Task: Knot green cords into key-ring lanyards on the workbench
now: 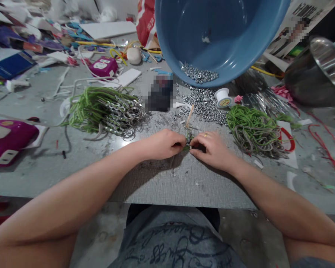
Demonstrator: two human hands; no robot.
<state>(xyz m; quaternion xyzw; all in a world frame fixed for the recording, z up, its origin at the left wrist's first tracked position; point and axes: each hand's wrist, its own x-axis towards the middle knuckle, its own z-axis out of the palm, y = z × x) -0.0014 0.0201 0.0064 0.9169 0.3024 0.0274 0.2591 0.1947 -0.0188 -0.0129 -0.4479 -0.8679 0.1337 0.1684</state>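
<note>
My left hand (169,144) and my right hand (209,149) meet near the front middle of the table, fingertips pinched around a short stretch of green cord (188,138) with small metal pieces on it. A ring shows on a finger of the right hand. What exactly lies between the fingertips is partly hidden. Just beyond the hands are many loose silver metal nuts (203,102). To the left lies a bundle of green cords with metal nuts strung on them (111,109). On the right rests a heap of green and grey cords (254,128).
A blue basin (229,44) tilts over the back of the table, with nuts at its lower rim. A white thread spool (223,98) stands before it. Purple power sockets (13,139) are at left, a steel bowl (315,74) at right. Scraps clutter the back left.
</note>
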